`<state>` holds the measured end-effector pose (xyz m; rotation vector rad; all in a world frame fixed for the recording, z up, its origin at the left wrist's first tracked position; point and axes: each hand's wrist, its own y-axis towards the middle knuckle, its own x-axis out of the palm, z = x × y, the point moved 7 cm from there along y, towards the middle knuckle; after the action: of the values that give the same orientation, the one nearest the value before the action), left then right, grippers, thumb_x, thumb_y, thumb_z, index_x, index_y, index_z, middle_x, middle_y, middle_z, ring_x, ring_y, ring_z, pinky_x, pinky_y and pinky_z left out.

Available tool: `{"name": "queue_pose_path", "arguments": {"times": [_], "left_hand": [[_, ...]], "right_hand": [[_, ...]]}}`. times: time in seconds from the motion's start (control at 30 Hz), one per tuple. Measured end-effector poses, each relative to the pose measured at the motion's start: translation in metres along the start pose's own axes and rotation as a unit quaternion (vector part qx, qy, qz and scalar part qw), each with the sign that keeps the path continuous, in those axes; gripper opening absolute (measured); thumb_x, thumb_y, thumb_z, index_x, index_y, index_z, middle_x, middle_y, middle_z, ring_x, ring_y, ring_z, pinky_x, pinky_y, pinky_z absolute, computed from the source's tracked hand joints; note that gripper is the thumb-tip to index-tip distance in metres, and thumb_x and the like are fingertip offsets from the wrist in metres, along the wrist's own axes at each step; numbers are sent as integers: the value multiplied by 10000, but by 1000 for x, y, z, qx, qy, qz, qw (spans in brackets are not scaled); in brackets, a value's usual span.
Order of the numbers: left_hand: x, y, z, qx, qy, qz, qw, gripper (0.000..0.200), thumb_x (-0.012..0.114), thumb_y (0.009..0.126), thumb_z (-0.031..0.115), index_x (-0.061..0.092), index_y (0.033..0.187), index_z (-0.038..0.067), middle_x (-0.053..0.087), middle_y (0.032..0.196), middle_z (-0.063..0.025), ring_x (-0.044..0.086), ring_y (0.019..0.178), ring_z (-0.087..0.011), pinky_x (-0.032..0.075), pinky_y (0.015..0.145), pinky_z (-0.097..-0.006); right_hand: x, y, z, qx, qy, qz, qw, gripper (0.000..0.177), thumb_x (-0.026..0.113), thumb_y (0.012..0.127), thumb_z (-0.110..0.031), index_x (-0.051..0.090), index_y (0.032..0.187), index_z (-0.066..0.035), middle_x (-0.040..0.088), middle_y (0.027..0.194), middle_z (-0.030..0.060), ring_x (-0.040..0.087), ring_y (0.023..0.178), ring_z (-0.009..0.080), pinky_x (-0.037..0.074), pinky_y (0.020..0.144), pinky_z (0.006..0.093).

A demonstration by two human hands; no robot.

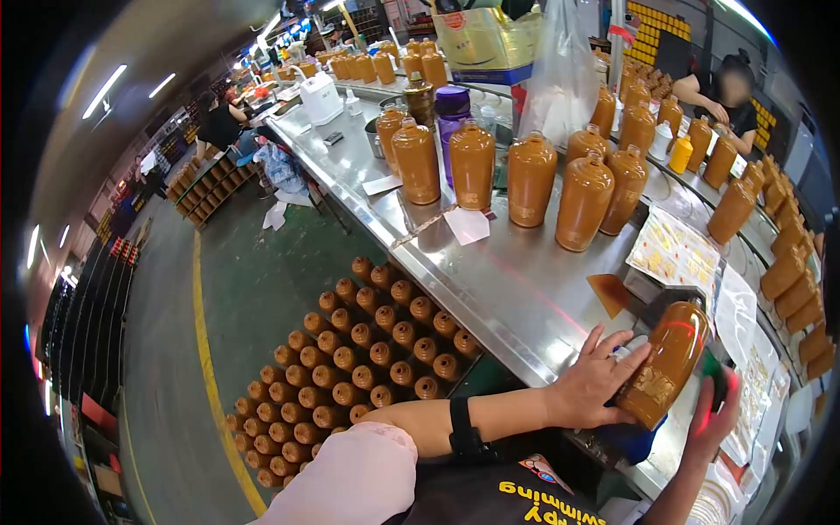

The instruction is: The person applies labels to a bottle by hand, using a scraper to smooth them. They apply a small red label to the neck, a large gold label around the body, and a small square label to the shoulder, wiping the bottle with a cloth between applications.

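Note:
A glossy brown bottle (pixel 667 360) with a gold pattern low on its side lies tilted over the bench's near edge. My left hand (pixel 602 378) grips its lower left side, thumb beneath and fingers spread, with white covering on some fingertips. On the other side of the bottle, my right hand (pixel 715 420) has its fingers stretched out, partly lit red; I see nothing held in it. Something dark green sits by those fingertips, too blurred to name. A patterned decal sheet (pixel 672 248) lies beyond the bottle, beside a brown triangular piece (pixel 610 295).
Several brown bottles (pixel 472 164) stand along the metal bench (pixel 499 289), near a purple flask (pixel 451 114) and a plastic bag (pixel 560 79). Many more bottles (pixel 359 350) stand on the floor at left. A co-worker (pixel 731 96) sits across the bench.

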<state>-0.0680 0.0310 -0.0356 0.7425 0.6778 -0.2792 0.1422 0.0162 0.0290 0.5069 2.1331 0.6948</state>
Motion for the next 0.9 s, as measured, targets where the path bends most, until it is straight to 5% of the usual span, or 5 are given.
{"name": "queue_pose_path", "arguments": {"times": [0.17, 0.47, 0.53, 0.73, 0.9], "left_hand": [[-13, 6, 14, 45, 25, 47, 998, 1059, 741, 740, 497, 209, 1500, -13, 534, 1233, -246, 276, 1370, -399, 85, 1141, -613], [3, 1, -5, -7, 11, 27, 1000, 1048, 757, 714, 540, 302, 1460, -39, 482, 1317, -258, 343, 1322, -400, 159, 1121, -620], [-3, 4, 2, 12, 73, 6, 997, 1054, 751, 712, 567, 311, 1461, -30, 454, 1370, -238, 353, 1315, -402, 161, 1122, -611], [13, 6, -13, -19, 20, -21, 999, 1090, 776, 688, 567, 302, 1463, -37, 474, 1356, -213, 375, 1298, -394, 162, 1113, -617], [3, 9, -9, -11, 42, -31, 999, 1099, 767, 695, 576, 285, 1469, -38, 499, 1342, -182, 384, 1295, -389, 151, 1115, -622]], "right_hand": [[7, -11, -34, -31, 161, -233, 958, 247, 697, 804, -79, 620, 1031, -18, 588, 834, 103, 551, 728, 203, 437, 685, 306], [18, -2, 15, 125, 140, -57, 981, 147, 609, 912, -80, 621, 1037, -4, 616, 912, 40, 573, 812, 158, 461, 738, 299], [2, 3, -5, -101, -33, 21, 994, 179, 654, 854, -49, 653, 1032, -28, 597, 868, 37, 578, 793, 161, 467, 716, 303], [14, -1, 17, 138, 144, -44, 979, 135, 705, 818, -46, 640, 935, -26, 554, 739, 68, 534, 641, 168, 432, 557, 288], [26, -8, -26, 70, 193, -145, 968, 126, 677, 859, -76, 634, 957, -10, 623, 753, 86, 576, 674, 99, 464, 599, 265]]}}
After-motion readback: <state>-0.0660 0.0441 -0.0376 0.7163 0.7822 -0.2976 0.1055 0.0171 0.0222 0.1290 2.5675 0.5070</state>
